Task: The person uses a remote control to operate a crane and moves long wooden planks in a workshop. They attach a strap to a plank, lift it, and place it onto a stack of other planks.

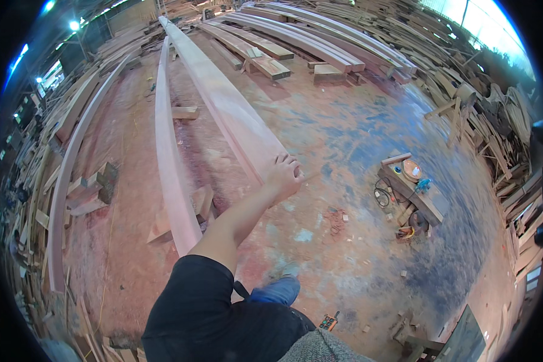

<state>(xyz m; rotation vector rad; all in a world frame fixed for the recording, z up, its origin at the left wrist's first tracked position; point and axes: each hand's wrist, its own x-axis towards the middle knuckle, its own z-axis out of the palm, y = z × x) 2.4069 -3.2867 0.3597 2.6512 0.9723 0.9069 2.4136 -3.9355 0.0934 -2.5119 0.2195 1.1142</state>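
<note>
My left hand point(285, 176) reaches across from the lower left, its fingers curled over the near end of a long, wide wooden beam point(223, 90). The beam runs away toward the upper left. To its left, a narrower long timber point(174, 175) passes beside my forearm. Wood blocks point(203, 202) sit low between the two timbers, partly hidden by my arm. My right hand is out of sight. An orange handheld remote with black buttons point(329, 321) shows near my waist.
At right, a short timber point(425, 202) carries a blue power tool point(424, 185) and a round container point(411, 169); a black cable point(382, 192) lies beside it. Another long timber point(69, 163) curves along the left. Lumber stacks point(489, 127) line the right wall; beams point(301, 39) lie at the back.
</note>
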